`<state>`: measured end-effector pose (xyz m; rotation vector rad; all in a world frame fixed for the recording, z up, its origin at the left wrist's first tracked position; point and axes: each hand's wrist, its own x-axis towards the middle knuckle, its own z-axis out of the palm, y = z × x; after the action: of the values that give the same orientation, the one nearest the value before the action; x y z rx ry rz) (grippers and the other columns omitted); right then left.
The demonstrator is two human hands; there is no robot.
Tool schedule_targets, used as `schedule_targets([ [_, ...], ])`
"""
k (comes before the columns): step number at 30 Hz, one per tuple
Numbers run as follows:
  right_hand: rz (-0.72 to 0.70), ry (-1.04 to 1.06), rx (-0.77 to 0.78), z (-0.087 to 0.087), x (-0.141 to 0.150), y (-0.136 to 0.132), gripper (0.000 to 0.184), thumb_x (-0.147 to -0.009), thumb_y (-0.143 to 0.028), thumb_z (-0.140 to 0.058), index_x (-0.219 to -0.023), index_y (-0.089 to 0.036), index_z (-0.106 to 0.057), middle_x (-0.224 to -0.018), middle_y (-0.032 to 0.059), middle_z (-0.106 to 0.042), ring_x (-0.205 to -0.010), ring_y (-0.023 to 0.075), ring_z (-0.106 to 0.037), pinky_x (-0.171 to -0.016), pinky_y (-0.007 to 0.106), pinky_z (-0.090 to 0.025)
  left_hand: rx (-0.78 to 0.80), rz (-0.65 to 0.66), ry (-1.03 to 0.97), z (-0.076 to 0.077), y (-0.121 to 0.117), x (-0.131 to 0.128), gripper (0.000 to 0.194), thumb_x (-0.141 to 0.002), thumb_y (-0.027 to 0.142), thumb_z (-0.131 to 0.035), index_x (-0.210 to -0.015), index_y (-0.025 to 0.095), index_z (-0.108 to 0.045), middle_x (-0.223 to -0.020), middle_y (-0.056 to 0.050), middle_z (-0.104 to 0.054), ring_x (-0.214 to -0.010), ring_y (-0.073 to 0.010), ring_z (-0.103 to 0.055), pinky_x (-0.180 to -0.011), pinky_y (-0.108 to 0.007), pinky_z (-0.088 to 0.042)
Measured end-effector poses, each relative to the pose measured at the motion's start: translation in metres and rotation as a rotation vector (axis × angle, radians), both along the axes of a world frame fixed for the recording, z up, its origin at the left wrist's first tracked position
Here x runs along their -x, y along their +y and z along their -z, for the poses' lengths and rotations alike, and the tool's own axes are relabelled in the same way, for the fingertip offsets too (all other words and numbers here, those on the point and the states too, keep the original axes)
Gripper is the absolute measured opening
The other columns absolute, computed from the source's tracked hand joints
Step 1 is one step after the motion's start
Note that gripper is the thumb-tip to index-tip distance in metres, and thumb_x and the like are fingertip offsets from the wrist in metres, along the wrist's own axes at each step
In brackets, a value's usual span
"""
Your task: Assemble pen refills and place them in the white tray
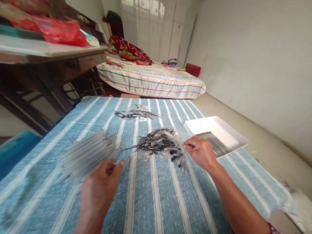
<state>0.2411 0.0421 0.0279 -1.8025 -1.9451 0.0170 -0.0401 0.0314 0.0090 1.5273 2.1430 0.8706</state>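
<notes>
My left hand (101, 185) hovers over the blue striped cloth (156, 201), fingers curled loosely, beside a blurred pile of clear thin tubes (85, 154); whether it holds one is unclear. My right hand (200, 151) is pinched at the right edge of a heap of dark-tipped clear pieces (161, 144) in the middle of the cloth. A smaller bunch of thin dark pieces (135, 113) lies farther back.
A white tray (216, 133) with rows of thin pieces stands at the right of the cloth. A bed (151, 79) lies beyond, a dark wooden table (48, 61) at the left, a blue box (14, 149) below it.
</notes>
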Motion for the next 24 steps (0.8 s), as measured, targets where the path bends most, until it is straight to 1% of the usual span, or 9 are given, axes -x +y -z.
schedule_targets([
  [1,0.126,-0.04,0.043,-0.001,-0.023,0.001,0.019,-0.079,-0.031,-0.054,-0.07,-0.022,-0.068,-0.073,0.0007,-0.065,-0.069,0.0146,-0.057,-0.061,0.023,-0.036,0.079,0.03,0.158,-0.001,0.001,0.002,0.034,-0.078,0.044,-0.047,-0.09,0.015,-0.063,-0.084,-0.011,-0.067,-0.082,-0.0301,-0.063,-0.071,-0.039,-0.046],
  [2,0.245,-0.082,0.092,0.0,-0.044,0.003,0.019,-0.078,-0.033,-0.054,-0.07,-0.023,-0.068,-0.075,0.0007,-0.067,-0.069,0.0156,-0.058,-0.059,0.024,-0.036,0.148,0.063,0.269,-0.002,0.002,0.003,0.037,-0.08,0.043,-0.043,-0.094,0.014,-0.062,-0.091,-0.013,-0.067,-0.085,-0.0317,-0.062,-0.07,-0.039,-0.045],
  [4,0.42,-0.162,0.224,0.004,-0.081,0.005,0.019,-0.076,-0.034,-0.053,-0.072,-0.024,-0.069,-0.074,0.0017,-0.068,-0.07,0.0178,-0.059,-0.056,0.024,-0.034,0.251,0.116,0.384,-0.005,0.002,0.004,0.044,-0.083,0.043,-0.035,-0.103,0.013,-0.06,-0.103,-0.017,-0.063,-0.09,-0.0334,-0.061,-0.068,-0.038,-0.044],
  [6,0.465,-0.188,0.35,0.012,-0.106,0.007,0.02,-0.075,-0.034,-0.053,-0.074,-0.024,-0.07,-0.073,0.0026,-0.068,-0.071,0.0188,-0.06,-0.055,0.024,-0.034,0.319,0.148,0.433,-0.007,0.002,0.004,0.046,-0.084,0.043,-0.033,-0.107,0.013,-0.058,-0.108,-0.017,-0.061,-0.092,-0.0333,-0.06,-0.066,-0.036,-0.042],
  [8,0.456,-0.182,0.402,0.021,-0.12,0.008,0.02,-0.073,-0.034,-0.054,-0.074,-0.024,-0.071,-0.072,0.0028,-0.068,-0.07,0.0186,-0.06,-0.055,0.024,-0.035,0.373,0.165,0.46,-0.007,0.002,0.004,0.043,-0.082,0.042,-0.034,-0.106,0.015,-0.058,-0.106,-0.017,-0.062,-0.092,-0.0328,-0.06,-0.065,-0.034,-0.041],
  [11,0.438,-0.169,0.428,0.031,-0.125,0.011,0.019,-0.072,-0.032,-0.055,-0.075,-0.022,-0.072,-0.07,0.0032,-0.068,-0.069,0.0178,-0.061,-0.055,0.023,-0.036,0.434,0.181,0.471,-0.005,0.004,0.005,0.036,-0.081,0.041,-0.035,-0.095,0.019,-0.06,-0.099,-0.015,-0.065,-0.088,-0.032,-0.061,-0.062,-0.033,-0.039],
  [14,0.429,-0.174,0.444,0.032,-0.124,0.013,0.021,-0.072,-0.032,-0.055,-0.076,-0.021,-0.072,-0.07,0.0046,-0.068,-0.068,0.0178,-0.06,-0.054,0.023,-0.036,0.45,0.211,0.473,-0.001,0.005,0.007,0.033,-0.081,0.042,-0.034,-0.084,0.021,-0.06,-0.093,-0.014,-0.066,-0.085,-0.0318,-0.062,-0.062,-0.033,-0.038],
  [18,0.406,-0.192,0.474,0.028,-0.123,0.013,0.024,-0.074,-0.035,-0.053,-0.073,-0.02,-0.072,-0.065,0.0047,-0.066,-0.065,0.0178,-0.06,-0.053,0.023,-0.035,0.45,0.263,0.467,0.001,0.007,0.007,0.033,-0.08,0.04,-0.035,-0.081,0.021,-0.061,-0.092,-0.013,-0.067,-0.085,-0.0318,-0.062,-0.063,-0.033,-0.038],
  [24,0.372,-0.227,0.53,0.026,-0.125,0.013,0.024,-0.075,-0.033,-0.052,-0.07,-0.019,-0.071,-0.062,0.0051,-0.064,-0.062,0.0168,-0.058,-0.051,0.023,-0.033,0.456,0.271,0.47,0.002,0.008,0.007,0.032,-0.079,0.04,-0.036,-0.077,0.022,-0.062,-0.086,-0.013,-0.069,-0.081,-0.0315,-0.062,-0.06,-0.032,-0.038],
])
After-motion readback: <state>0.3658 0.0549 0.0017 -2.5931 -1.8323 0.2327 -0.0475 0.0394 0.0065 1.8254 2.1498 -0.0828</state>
